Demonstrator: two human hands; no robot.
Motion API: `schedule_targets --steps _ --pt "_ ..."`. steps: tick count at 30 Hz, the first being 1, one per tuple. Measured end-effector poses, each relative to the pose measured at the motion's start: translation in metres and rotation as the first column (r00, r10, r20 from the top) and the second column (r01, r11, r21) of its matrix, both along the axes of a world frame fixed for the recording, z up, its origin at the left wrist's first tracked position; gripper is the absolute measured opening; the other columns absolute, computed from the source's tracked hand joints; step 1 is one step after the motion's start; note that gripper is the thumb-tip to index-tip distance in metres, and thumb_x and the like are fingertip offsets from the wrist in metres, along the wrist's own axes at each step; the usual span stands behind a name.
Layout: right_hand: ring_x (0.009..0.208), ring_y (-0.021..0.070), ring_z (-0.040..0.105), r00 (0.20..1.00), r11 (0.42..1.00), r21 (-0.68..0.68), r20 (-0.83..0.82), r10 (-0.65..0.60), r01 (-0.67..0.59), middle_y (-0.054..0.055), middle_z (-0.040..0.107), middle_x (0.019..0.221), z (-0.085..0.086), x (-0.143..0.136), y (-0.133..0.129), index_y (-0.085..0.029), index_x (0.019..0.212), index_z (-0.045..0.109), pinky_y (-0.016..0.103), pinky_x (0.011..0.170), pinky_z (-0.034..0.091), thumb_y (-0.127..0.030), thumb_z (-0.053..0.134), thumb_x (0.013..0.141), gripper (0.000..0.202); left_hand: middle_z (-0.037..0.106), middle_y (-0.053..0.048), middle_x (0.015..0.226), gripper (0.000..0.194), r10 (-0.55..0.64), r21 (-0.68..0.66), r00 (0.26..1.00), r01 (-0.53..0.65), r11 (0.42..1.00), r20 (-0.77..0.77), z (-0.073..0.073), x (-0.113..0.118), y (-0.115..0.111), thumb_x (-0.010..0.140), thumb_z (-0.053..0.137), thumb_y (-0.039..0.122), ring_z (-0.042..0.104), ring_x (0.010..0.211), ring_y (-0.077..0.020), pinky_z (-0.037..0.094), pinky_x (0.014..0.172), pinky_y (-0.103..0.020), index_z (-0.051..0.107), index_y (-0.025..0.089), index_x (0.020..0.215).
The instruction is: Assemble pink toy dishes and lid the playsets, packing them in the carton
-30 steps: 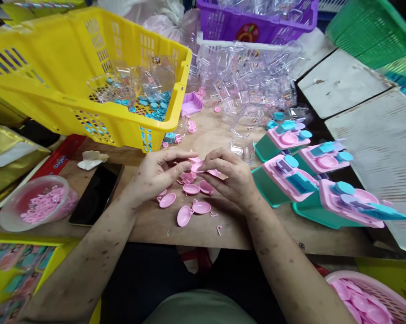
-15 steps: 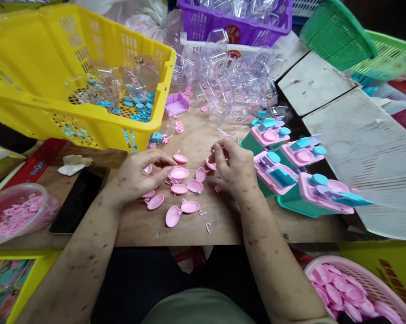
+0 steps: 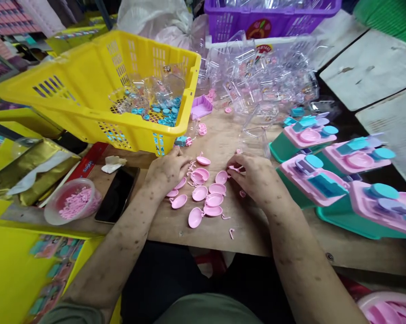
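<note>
Several small oval pink toy dishes (image 3: 195, 218) lie in a loose cluster on the wooden table, some with thin curved handles. At the cluster's left side is my left hand (image 3: 167, 173), fingers curled inward, fingertips beside small pink hook-shaped pieces (image 3: 191, 167); what they pinch, if anything, is hidden. My right hand (image 3: 255, 175), on the cluster's right, pinches a small pink plastic piece (image 3: 234, 168) between thumb and fingers. A pink dish (image 3: 221, 177) rests just left of those fingers. Nearer the table edge lies a loose pink hook (image 3: 231, 233).
A yellow basket (image 3: 138, 119) stands back left. Clear plastic cases (image 3: 266, 90) pile at the back. Teal-and-pink toy boxes (image 3: 309, 180) stand right. To the left are a phone (image 3: 118, 194) and a tub of pink pieces (image 3: 96, 202).
The camera has turned, so the scene sits further right. One more pink dish lies in the middle of the cluster. My left fingers have moved off the dish they were beside.
</note>
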State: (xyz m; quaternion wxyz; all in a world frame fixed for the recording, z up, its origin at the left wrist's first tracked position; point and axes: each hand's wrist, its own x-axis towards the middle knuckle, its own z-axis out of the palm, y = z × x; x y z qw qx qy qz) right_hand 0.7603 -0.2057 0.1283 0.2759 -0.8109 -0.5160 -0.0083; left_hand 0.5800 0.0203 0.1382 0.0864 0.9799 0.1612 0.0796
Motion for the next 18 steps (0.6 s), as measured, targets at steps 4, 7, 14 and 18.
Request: schedule_targets --steps 4,7,14,18 --pt "0.092 0.0283 0.075 0.999 0.999 -0.035 0.036 -0.003 0.005 0.009 0.084 0.102 -0.009 0.000 0.000 -0.022 0.111 0.083 0.040 0.082 0.059 -0.005 0.077 0.095 0.024 0.075 -0.008 0.133 0.022 0.018 0.040 0.998 -0.016 0.999 -0.052 0.001 0.003 -0.005 0.113 0.065 0.030 0.077 0.106 -0.0244 0.056 0.075 -0.033 0.084 0.024 0.123" --pt "0.096 0.0319 0.074 0.997 1.000 0.019 0.070 -0.009 0.008 0.009 0.087 0.104 -0.009 0.002 -0.001 -0.023 0.119 0.084 0.045 0.084 0.060 -0.009 0.078 0.099 0.025 0.075 -0.011 0.134 0.022 0.032 0.053 0.996 -0.027 0.998 -0.082 0.002 0.005 -0.006 0.114 0.063 0.030 0.078 0.107 -0.0262 0.057 0.074 -0.034 0.082 0.019 0.119" --pt "0.108 0.0295 0.078 0.993 0.944 0.307 0.040 0.111 -0.118 0.007 0.086 0.116 0.013 -0.006 0.000 -0.028 0.117 0.084 0.050 0.100 0.063 -0.021 0.070 0.110 0.018 0.082 -0.011 0.110 0.012 -0.087 0.007 0.996 0.087 0.996 0.022 -0.004 0.005 -0.001 0.103 0.066 0.018 0.075 0.112 -0.0325 0.061 0.103 -0.046 0.077 0.020 0.100" --pt "0.105 0.0231 0.081 0.973 0.921 0.365 -0.129 0.192 -0.133 0.007 0.085 0.117 0.020 -0.013 0.001 -0.026 0.121 0.083 0.037 0.084 0.069 -0.022 0.066 0.111 0.020 0.079 -0.010 0.103 0.013 -0.125 -0.066 0.967 0.143 0.988 0.222 -0.007 0.005 0.003 0.099 0.066 0.016 0.074 0.107 -0.0298 0.062 0.104 -0.045 0.078 0.020 0.097"
